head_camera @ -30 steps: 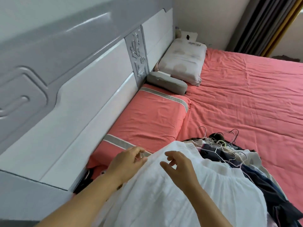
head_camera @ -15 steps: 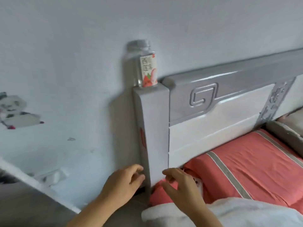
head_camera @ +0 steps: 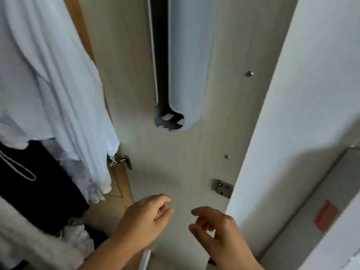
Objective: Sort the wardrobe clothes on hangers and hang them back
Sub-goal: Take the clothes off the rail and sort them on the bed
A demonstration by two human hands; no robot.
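My left hand (head_camera: 145, 217) is low in the middle, its fingers curled and pinching a thin pale wire, apparently a hanger (head_camera: 159, 212). A pale strip (head_camera: 145, 259) shows below that wrist; I cannot tell what it is. My right hand (head_camera: 218, 228) hovers beside it with loosely curled fingers and nothing in them. White garments (head_camera: 58, 84) hang at the left inside the wardrobe, over a black garment (head_camera: 42, 191).
The pale inner face of the open wardrobe door (head_camera: 185, 162) fills the middle, with a long dark and grey fitting (head_camera: 175, 75) and a metal hinge (head_camera: 224, 189). A white panel (head_camera: 292, 114) stands at the right. Fluffy pale clothes (head_camera: 29, 244) lie lower left.
The view has swung from the bed and its clothes pile, past the headboard, to the open wardrobe. Both hands keep about the same pose in front of me.
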